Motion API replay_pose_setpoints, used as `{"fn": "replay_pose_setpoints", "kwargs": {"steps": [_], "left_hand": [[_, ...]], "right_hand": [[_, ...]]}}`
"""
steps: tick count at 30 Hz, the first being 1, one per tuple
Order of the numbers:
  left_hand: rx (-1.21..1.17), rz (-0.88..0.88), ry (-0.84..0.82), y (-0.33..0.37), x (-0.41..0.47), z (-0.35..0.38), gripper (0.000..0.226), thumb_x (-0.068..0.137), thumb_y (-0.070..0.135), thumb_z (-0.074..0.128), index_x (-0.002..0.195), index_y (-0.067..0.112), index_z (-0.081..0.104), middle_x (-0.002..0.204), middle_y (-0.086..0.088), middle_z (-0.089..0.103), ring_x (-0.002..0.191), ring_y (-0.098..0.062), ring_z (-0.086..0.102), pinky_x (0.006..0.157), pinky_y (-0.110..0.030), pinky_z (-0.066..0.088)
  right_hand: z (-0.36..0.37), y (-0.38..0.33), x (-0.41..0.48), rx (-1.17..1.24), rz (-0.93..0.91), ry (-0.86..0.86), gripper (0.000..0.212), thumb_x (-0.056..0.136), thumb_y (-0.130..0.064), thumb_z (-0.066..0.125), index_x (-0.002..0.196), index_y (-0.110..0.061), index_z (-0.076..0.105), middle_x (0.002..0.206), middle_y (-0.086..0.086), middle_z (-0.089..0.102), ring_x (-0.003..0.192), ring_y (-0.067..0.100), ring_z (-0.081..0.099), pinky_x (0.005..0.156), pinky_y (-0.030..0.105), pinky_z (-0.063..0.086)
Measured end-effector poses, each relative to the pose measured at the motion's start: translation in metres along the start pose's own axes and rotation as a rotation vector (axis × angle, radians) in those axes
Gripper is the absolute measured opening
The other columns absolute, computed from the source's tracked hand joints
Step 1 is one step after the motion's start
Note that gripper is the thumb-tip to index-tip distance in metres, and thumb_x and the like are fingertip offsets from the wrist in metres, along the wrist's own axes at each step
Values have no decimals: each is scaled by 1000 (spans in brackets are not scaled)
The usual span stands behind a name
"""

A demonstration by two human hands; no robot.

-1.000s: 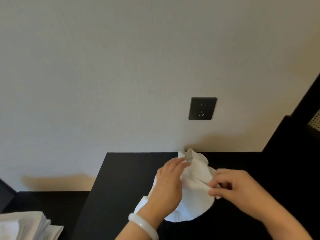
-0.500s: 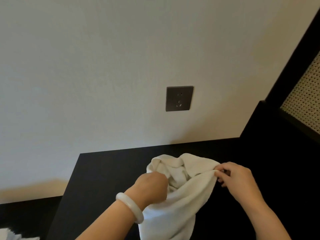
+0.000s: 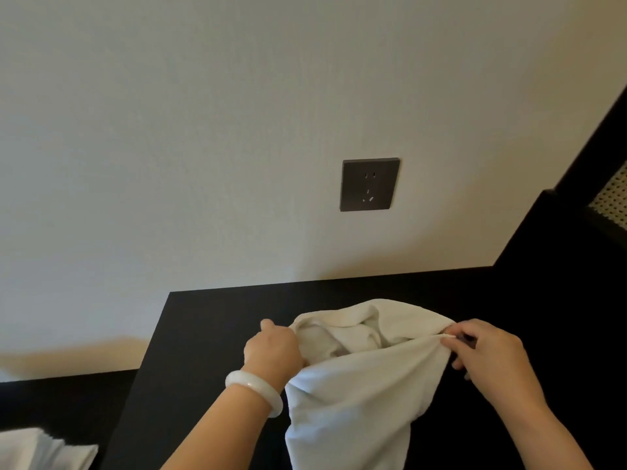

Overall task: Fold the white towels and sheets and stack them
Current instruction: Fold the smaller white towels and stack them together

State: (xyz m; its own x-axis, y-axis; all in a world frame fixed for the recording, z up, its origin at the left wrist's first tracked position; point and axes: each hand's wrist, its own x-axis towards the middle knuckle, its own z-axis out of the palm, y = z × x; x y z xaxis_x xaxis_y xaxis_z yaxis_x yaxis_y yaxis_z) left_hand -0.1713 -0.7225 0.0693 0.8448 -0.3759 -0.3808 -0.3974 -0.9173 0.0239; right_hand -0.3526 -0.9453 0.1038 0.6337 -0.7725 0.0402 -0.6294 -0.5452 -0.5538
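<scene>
Above a black table (image 3: 210,334), at about 5 o'clock in the view, a white towel (image 3: 356,395) is held up by two bare hands, its lower part hanging toward the bottom edge. One edge of the cloth is clenched in the left hand (image 3: 273,352), closed into a fist at 6 o'clock, with a pale bangle (image 3: 252,390) worn on the wrist. The opposite edge is pinched between thumb and fingertips of the right hand (image 3: 488,357) at 4 o'clock, so the top hem is stretched between the two. Bunched folds of the towel are seen behind that hem, toward the wall (image 3: 203,130). A dark power socket (image 3: 369,184) is mounted on the wall at roughly 1 o'clock from the towel. At 8 o'clock, in the bottom left corner, part of a stack of white linen (image 3: 40,449) is visible, well apart from the hands. A dark frame with a woven panel (image 3: 610,198) is seen at 3 o'clock.
</scene>
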Motion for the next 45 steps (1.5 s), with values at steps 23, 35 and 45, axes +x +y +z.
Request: {"fn": "replay_pose_setpoints", "kwargs": {"steps": [23,35,45], "left_hand": [[-1785,-29,35,-54,-72,-51,28,99,8,44,108,16,69,98,-15,72,82,-25,66,67,-36,54],[-555,-186,295,-82,-89,-25,4,97,28,50,94,26,49,84,5,60,73,-10,59,59,-22,44],[-840,143,913,-110,-138,-226,15,89,11,63,79,22,59,58,0,69,43,-17,63,43,-20,47]], "right_hand": [[-28,-31,-9,187,-135,32,10,87,-14,73,82,-22,71,84,-13,65,80,3,56,81,30,43],[-23,-23,-16,154,-192,24,22,88,-16,71,77,-33,63,85,-17,61,82,-1,54,75,24,40],[-138,-101,26,423,-564,428,16,79,-32,69,74,-46,65,98,-36,60,93,-17,52,76,-8,28]]}}
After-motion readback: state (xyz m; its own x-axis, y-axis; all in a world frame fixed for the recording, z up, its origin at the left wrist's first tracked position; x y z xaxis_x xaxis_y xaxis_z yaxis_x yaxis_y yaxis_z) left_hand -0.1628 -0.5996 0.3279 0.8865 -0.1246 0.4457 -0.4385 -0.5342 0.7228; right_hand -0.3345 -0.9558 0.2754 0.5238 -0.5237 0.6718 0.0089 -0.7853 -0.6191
